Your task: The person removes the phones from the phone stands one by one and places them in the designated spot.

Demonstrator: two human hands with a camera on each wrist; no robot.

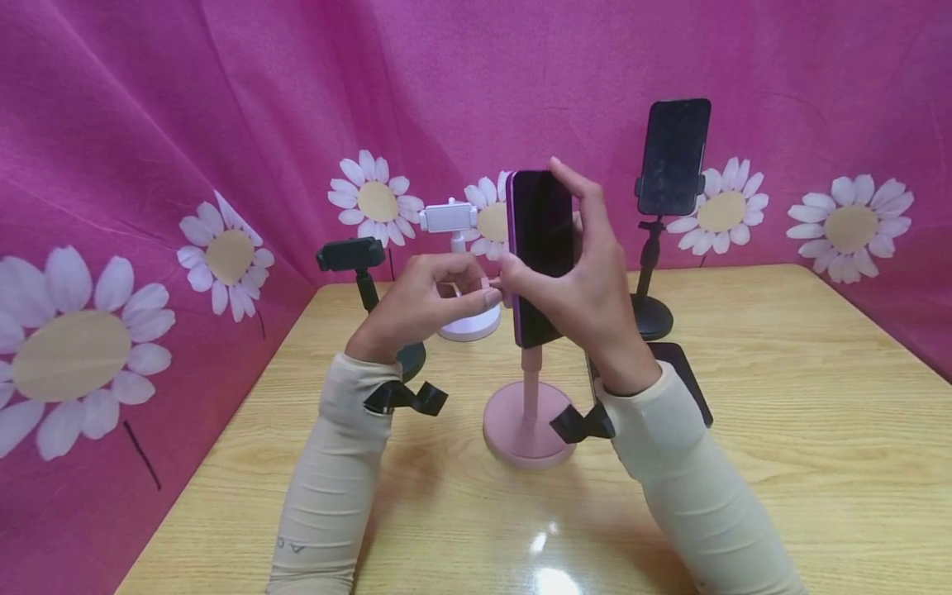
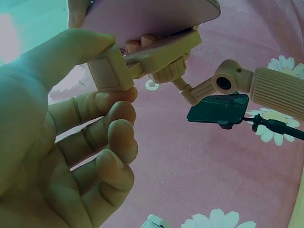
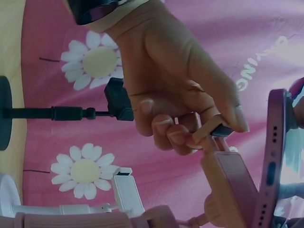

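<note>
A phone with a purple-pink case or back (image 1: 541,227) stands upright at a pink phone stand (image 1: 513,426), its dark screen toward me. My right hand (image 1: 598,281) grips the phone, thumb on the near left edge and a finger at the top right corner. My left hand (image 1: 431,297) pinches the end of the stand's clamp (image 2: 110,71) between thumb and index finger, the other fingers curled below it. The clamp's arm is pulled out from its body. In the right wrist view the phone's port edge (image 3: 270,173) tilts slightly away from the clamp's plate (image 3: 232,183).
At the left stand a dark phone stand (image 1: 351,254) and a white one (image 1: 449,219). A black stand (image 1: 651,318) at the right bears a black phone (image 1: 674,157). A dark flat slab (image 1: 687,384) lies behind my right wrist. Pink flowered cloth hangs around the wooden table (image 1: 803,430).
</note>
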